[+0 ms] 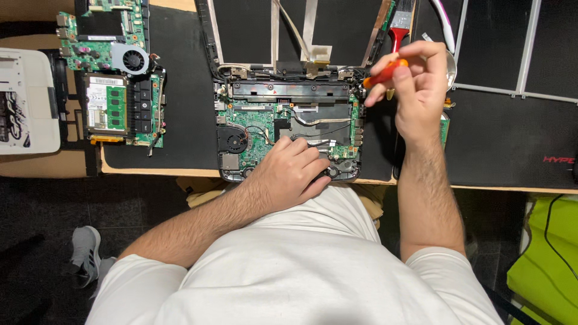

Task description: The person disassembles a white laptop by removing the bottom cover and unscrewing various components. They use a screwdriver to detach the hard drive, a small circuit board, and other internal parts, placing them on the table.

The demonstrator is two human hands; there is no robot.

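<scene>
screwdriver (385,73) tip: hidden by right hand (421,84) | brush (400,21): cut off at top edge

- White rectangular label (98,102) with dark print, on the loose circuit board (108,72) left of the opened laptop (289,129).
- Bare screen panel (295,30), dark, behind the laptop.

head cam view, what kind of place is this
Probably an electronics repair bench. An opened laptop lies with its circuit board bare on a black mat, a second loose board lies to the side, and the right hand holds an orange-handled screwdriver.
</scene>
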